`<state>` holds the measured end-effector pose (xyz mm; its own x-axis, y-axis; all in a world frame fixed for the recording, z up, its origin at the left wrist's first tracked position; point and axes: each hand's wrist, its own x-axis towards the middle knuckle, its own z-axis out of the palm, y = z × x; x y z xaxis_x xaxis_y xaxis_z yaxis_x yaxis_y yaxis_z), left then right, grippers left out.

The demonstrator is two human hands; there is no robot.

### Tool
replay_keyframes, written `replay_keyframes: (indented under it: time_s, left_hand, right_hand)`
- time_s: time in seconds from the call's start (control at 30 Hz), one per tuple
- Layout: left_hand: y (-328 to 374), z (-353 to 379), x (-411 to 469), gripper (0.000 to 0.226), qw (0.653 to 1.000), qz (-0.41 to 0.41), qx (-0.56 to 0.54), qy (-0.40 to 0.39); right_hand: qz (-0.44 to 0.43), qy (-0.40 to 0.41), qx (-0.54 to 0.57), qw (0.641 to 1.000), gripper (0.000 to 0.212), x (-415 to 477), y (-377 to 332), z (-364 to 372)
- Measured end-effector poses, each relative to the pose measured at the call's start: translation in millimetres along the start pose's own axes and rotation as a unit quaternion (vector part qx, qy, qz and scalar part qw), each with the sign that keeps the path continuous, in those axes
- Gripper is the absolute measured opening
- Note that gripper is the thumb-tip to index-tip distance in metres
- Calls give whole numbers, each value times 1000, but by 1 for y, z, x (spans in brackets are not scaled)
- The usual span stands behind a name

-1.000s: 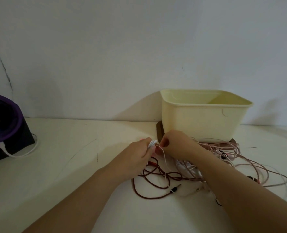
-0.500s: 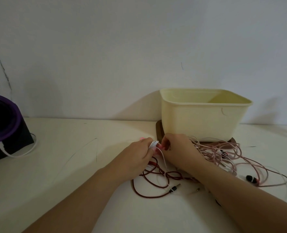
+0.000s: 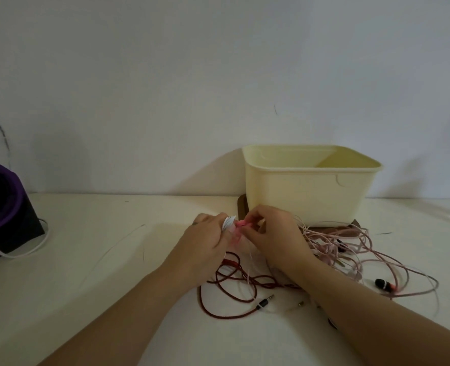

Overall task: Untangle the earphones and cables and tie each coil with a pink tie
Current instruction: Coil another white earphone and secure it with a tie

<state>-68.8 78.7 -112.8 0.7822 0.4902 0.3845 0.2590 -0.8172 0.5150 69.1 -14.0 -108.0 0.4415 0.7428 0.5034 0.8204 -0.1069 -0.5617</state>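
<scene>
Since half a second ago the right hand (image 3: 274, 233) has turned a little, and more of the pink tie (image 3: 242, 223) now shows between the two hands. Its fingers (image 3: 255, 213) are curled and pinch that one tie against the one white coil (image 3: 229, 222), which the left hand (image 3: 205, 241) grips with bent fingers just above the bench (image 3: 86, 299). Below them I see one dark red cable (image 3: 226, 293) lying in loose loops, with two jack plugs (image 3: 266, 301) just beside it. To the right, one tangle of pink earphone cable (image 3: 355, 249) spreads in front of the one cream tub (image 3: 311, 191). I count one earbud (image 3: 383, 283) clearly, perhaps a second deeper in the tangle. One purple-rimmed black device (image 3: 2, 207) stands far left.
</scene>
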Motion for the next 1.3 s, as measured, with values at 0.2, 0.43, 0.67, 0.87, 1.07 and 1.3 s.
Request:
replay_keyframes:
  time_s: [0.2,0.43,0.67,0.87,1.07,1.3]
  left_hand:
    - [21,-15,1,43,996,12,-17,82]
    - [55,-37,-2,34,986,48,-98,129]
    - [102,-69,-8,32,963,123,-138,198]
    - [141,-70,1,27,941,161,-204,219]
    - [163,-55,39,36,945,90,-263,170]
    - [152,-37,57,35,975,69,-172,126]
  right_hand:
    - [-18,58,73,996,12,4,-15,-15]
    - [-140,68,67,986,26,10,-44,-45]
    - [-176,68,145,971,29,9,-84,-103]
    - [-174,3,248,953,28,12,-82,-150]
    - [-145,44,295,943,24,20,-55,-170]
    - [-90,1,261,961,23,29,-31,-174]
